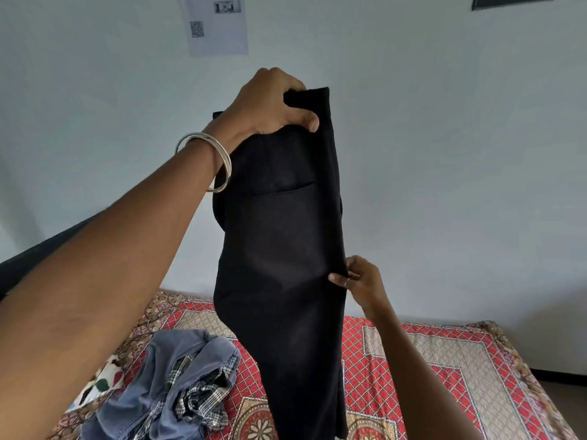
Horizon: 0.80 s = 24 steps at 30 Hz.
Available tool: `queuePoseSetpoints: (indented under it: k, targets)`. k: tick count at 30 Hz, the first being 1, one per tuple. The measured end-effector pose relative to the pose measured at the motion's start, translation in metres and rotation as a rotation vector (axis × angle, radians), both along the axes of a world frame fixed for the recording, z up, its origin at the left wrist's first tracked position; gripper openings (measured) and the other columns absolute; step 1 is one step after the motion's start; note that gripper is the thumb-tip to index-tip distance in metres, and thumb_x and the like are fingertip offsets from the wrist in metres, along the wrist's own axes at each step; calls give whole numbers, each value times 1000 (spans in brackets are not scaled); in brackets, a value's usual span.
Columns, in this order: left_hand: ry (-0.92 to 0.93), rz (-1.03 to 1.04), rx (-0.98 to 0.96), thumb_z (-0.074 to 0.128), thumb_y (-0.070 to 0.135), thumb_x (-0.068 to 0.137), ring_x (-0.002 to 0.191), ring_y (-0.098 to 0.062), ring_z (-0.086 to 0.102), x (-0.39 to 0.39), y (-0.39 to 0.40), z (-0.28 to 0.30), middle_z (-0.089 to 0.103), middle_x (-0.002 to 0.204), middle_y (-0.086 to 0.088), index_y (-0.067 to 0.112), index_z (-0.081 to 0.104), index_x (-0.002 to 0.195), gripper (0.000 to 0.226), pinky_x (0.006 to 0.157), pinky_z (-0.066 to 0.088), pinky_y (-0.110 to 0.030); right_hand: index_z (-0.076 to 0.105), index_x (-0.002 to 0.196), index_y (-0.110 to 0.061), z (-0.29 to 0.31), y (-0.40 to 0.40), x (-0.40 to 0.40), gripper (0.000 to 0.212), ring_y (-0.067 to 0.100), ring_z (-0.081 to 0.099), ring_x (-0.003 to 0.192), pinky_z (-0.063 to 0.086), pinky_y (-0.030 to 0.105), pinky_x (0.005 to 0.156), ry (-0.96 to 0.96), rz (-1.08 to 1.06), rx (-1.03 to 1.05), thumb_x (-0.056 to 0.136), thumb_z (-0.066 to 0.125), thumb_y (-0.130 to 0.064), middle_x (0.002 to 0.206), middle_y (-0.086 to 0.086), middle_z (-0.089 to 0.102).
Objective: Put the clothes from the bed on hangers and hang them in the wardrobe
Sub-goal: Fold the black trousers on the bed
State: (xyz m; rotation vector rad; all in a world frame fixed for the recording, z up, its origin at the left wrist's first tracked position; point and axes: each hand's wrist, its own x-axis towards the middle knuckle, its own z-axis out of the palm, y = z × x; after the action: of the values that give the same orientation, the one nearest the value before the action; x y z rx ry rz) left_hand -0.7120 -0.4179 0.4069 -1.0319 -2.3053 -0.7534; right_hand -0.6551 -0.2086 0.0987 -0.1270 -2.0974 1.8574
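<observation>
Jeans [165,385] lie crumpled on the bed [444,354] at 7 o'clock. The left hand [270,103] grips the top of the black trousers [279,249], hanging at centre above the bed. At 4 o'clock, the right hand [362,281] pinches their edge.

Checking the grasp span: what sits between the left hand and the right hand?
Only the black garment itself: the left hand grips its top edge, the right hand pinches its side edge lower down. Head view shows it.
</observation>
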Motion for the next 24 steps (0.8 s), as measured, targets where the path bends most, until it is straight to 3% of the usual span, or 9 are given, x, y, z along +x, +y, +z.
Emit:
queuePoseSetpoints:
  k: [4, 6, 9, 11, 13, 15, 18, 21, 24]
  targets:
    - [-90, -87, 41, 72, 60, 69, 72, -9, 56, -5, -6, -6, 60, 73, 8, 25, 64, 79, 38, 74, 46, -33, 49, 111, -15, -11, 8, 3, 43, 29, 70, 89, 58, 39, 80, -70, 9, -10, 80, 76, -4, 97, 14, 71]
    - [-150, -115, 25, 66, 59, 78, 72, -6, 54, -8, -11, -14, 56, 73, 14, 35, 59, 77, 25, 78, 44, -30, 63, 108, -9, -23, 17, 4, 29, 28, 69, 89, 55, 41, 79, -171, 26, 279, 82, 76, -16, 93, 12, 72]
    - [-215, -53, -106, 56, 53, 87, 103, -12, 56, -14, -17, -35, 60, 94, 23, 49, 58, 94, 8, 107, 28, -52, 74, 78, -13, -39, 36, 19, 24, 27, 63, 79, 44, 34, 67, -303, -54, 593, 85, 71, -36, 76, 11, 68]
    - [-274, 121, -138, 54, 43, 93, 125, -23, 40, -20, -18, -64, 52, 118, 10, 48, 54, 117, 25, 111, 13, -51, 76, 88, -16, -45, 51, 34, 24, 31, 63, 85, 39, 31, 66, -364, -187, 640, 88, 67, -38, 81, 12, 68]
    - [-333, 274, -56, 56, 41, 92, 131, -29, 31, -20, -11, -108, 45, 131, -2, 39, 51, 129, 37, 110, 14, -48, 70, 84, -12, -57, 66, 49, 26, 31, 65, 68, 40, 30, 58, -449, -309, 483, 92, 62, -36, 66, 10, 63]
    - [-402, 272, 116, 61, 33, 91, 127, -30, 41, -23, -6, -162, 53, 129, -6, 27, 58, 125, 35, 106, 27, -42, 65, 86, -6, -70, 82, 62, 21, 26, 61, 45, 42, 26, 45, -475, -403, 44, 95, 59, -24, 53, 11, 60]
    - [-612, 217, 338, 63, 13, 89, 106, -34, 59, -30, 1, -238, 64, 113, -14, 11, 64, 112, 23, 85, 49, -41, 58, 80, -3, -77, 105, 80, 18, 28, 66, 50, 54, 30, 44, -342, -549, -453, 95, 48, 1, 68, 23, 63]
    - [-887, 157, 609, 57, 2, 92, 99, -30, 60, -26, 16, -297, 58, 108, -9, 11, 63, 107, 19, 69, 58, -36, 60, 77, -3, -77, 124, 95, 26, 25, 65, 71, 59, 25, 58, -137, -676, -523, 89, 47, 16, 76, 16, 60]
    - [-1048, 86, 889, 50, -4, 94, 101, -24, 59, -12, 24, -347, 56, 98, -1, 19, 64, 96, 27, 82, 56, -34, 65, 82, -4, -95, 125, 110, 29, 20, 66, 83, 57, 23, 76, -38, -703, -476, 86, 47, 18, 82, 10, 65]
